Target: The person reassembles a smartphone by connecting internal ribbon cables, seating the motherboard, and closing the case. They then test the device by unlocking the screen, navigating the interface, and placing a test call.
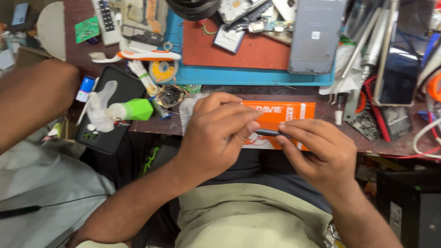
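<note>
Lower centre of frame: left hand [216, 133] and right hand [317, 154] meet over the lap, both pinching a thin dark strip-like part [271, 133] between fingertips, left at its left end, right at its right end. The part sits just in front of the desk edge, centre frame. It looks light, thin and rigid, probably fragile and a bit slick; best held by its edges near the ends, gently.

Just behind it is an orange packet [280, 119] on the desk edge. Left of centre, a green-nozzled squeeze bottle [121, 110] lies on a black phone case [110, 110]. Farther up is a blue mat [248, 76] with a grey phone back [317, 34]. Another person's arm [32, 98] is at far left.
</note>
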